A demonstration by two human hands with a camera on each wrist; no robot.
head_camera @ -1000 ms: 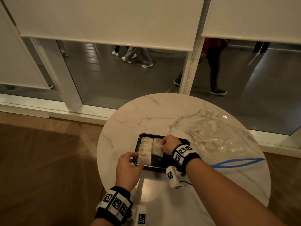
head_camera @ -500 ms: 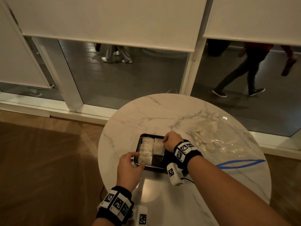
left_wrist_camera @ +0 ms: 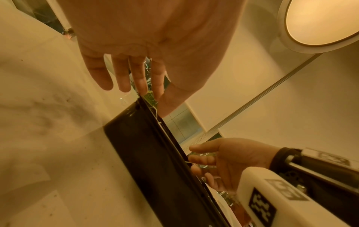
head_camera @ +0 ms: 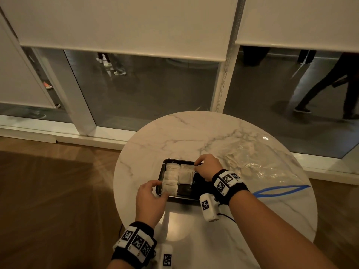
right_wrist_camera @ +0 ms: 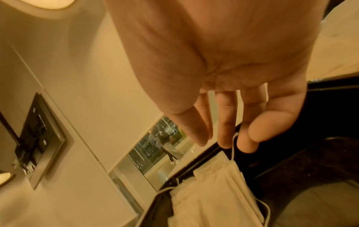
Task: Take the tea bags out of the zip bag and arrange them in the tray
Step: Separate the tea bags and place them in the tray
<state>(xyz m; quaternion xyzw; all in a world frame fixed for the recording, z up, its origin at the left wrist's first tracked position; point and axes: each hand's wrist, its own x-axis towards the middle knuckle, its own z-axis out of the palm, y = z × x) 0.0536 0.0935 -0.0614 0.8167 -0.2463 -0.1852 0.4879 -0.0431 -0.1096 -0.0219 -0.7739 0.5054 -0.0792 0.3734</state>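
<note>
**Hands at the Tray**

The left hand (head_camera: 150,200) rests straight fingers on a corner of the black rectangular tray (head_camera: 184,191). The right hand (head_camera: 208,166) pinches a thin white string (right_wrist_camera: 233,147) of the white paper tea bags (head_camera: 171,179), which lie in the tray between both hands. The clear plastic zip bag with blue seal (head_camera: 258,167) lies just right of the right hand.

The right hand (head_camera: 208,167) hides the far right corner of the tray (head_camera: 185,190). Whatever the zip bag (head_camera: 258,166) holds is too blurred to tell. The left hand (head_camera: 149,200) covers a corner of the tea bags (head_camera: 172,177).
</note>
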